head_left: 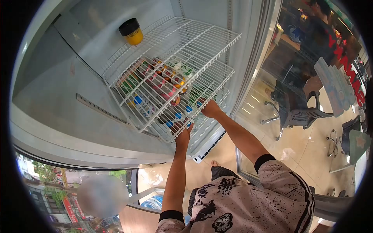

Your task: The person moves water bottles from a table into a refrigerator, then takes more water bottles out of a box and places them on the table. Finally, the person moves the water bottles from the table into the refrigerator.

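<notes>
Inside an upright white fridge, both my hands reach below the front edge of the top wire shelf [206, 39]. My left hand [182, 131] is curled around a clear bottle with a blue cap [189, 124], its fingers partly behind the wires. To its right, my right hand [210, 108] is closed at another blue-capped bottle [199, 102], whose body is mostly hidden. More blue-capped bottles [178, 115] stand between and beside the hands. Behind them, seen through the wires, are several pink cans [165, 89], orange cans [178, 80] and green items [130, 83].
A yellow jar with a black lid [134, 37] stands on the top shelf at the back. The glass fridge door [252, 116] is at right. Beyond it are an office chair [301, 112] and a seated person [316, 33]. A street shows through glass at lower left.
</notes>
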Available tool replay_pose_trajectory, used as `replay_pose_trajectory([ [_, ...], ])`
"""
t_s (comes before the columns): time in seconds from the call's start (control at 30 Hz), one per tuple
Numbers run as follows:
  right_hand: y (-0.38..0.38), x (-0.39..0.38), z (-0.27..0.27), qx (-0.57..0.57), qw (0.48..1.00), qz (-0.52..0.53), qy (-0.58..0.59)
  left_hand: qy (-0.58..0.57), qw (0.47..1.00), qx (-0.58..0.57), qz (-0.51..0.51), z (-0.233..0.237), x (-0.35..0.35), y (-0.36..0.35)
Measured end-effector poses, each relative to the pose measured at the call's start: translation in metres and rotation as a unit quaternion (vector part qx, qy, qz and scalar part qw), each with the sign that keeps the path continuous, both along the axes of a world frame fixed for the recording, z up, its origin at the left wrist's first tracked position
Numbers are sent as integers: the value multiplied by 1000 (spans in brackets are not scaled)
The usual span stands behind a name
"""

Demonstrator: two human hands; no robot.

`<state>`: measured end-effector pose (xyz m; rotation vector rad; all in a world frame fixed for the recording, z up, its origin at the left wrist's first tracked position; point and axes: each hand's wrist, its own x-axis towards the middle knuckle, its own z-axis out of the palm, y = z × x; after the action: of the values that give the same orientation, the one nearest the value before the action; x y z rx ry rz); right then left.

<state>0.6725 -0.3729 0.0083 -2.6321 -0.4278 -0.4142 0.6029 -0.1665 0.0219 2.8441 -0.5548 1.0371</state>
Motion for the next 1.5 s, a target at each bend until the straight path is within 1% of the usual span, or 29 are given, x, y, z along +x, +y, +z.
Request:
replay_pose_trajectory([
  [0.03, 1, 0, -3, -1, 1000, 0, -1, -1, 1000, -1, 0, 1, -1, 0],
  [0.1, 4, -9, -2, 78, 987, -68, 120, 37, 999, 0, -5, 6, -1, -3],
  [0.13, 7, -24, 16, 112, 987, -80, 78, 71, 997, -18, -12, -2, 0, -1],
  [0.17, 9, -40, 31, 113, 987, -84, 75, 68, 997, -18, -16, -1, 0, 0],
  [0.23, 9, -78, 43, 253, 944, -163, 132, 158, 986, -46, -16, 0, -3, 3],
  [0.3, 14, -124, 34, 294, 915, -247, 125, 137, 988, -59, -45, -3, -9, 6],
  [0.37, 24, -180, -7, 280, 899, -297, 159, 114, 988, -81, -71, -3, -22, 6],
  [0.4, 28, -214, -15, 278, 884, -290, 240, 120, 985, -95, -85, -1, -33, 4],
  [0.43, 29, -247, -36, 243, 887, -251, 302, 126, 981, -110, -95, -3, -47, 4],
  [0.47, 30, -288, -81, 172, 925, -243, 236, 97, 975, -138, -145, -16, -62, 6],
  [0.5, 22, -318, -77, 155, 918, -162, 326, 122, 967, -155, -158, -16, -86, 7],
  [0.53, 16, -345, -54, 131, 878, -134, 439, 145, 959, -171, -171, -12, -114, 11],
  [0.57, 6, -376, -72, 96, 820, -200, 528, 173, 949, -196, -177, -14, -145, 20],
  [0.6, -1, -405, -53, 88, 777, -224, 581, 196, 938, -222, -182, -21, -176, 35],
  [0.63, -34, -463, -176, -28, 869, -157, 468, 227, 927, -231, -189, -33, -206, 54],
  [0.67, -37, -486, -144, 15, 912, -100, 396, 289, 902, -281, -156, -37, -238, 70],
  [0.7, -39, -488, -92, -2, 794, -40, 607, 276, 891, -332, -141, -52, -265, 87],
  [0.73, -49, -493, -113, -14, 643, -177, 745, 270, 886, -366, -86, -48, -293, 101],
  [0.8, -71, -507, -73, 126, 608, -346, 703, 282, 868, -408, -4, -68, -341, 134],
  [0.83, -86, -512, -73, 235, 711, -382, 542, 251, 865, -432, 42, -71, -357, 147],
  [0.87, -84, -511, -64, 247, 767, -374, 460, 253, 852, -452, 76, -73, -374, 164],
  [0.97, -44, -475, -24, 218, 828, -378, 353, 219, 830, -484, 170, -74, -413, 213],
  [1.03, -17, -456, -18, 210, 852, -369, 308, 188, 807, -491, 270, -68, -439, 244],
  [1.07, -7, -449, -19, 210, 861, -361, 290, 117, 805, -503, 293, -75, -449, 256],
  [1.1, 3, -443, -20, 209, 870, -353, 272, 108, 794, -509, 314, -78, -461, 264],
  [1.17, 20, -430, -20, 215, 882, -340, 247, 49, 754, -522, 396, -76, -480, 272],
  [1.3, 41, -415, -32, 243, 893, -317, 208, 25, 729, -547, 410, -78, -505, 262],
  [1.37, 49, -407, -39, 262, 896, -304, 190, 39, 739, -559, 375, -82, -512, 252],
  [1.5, 53, -383, -57, 301, 900, -275, 155, 57, 743, -549, 378, -75, -521, 246],
])
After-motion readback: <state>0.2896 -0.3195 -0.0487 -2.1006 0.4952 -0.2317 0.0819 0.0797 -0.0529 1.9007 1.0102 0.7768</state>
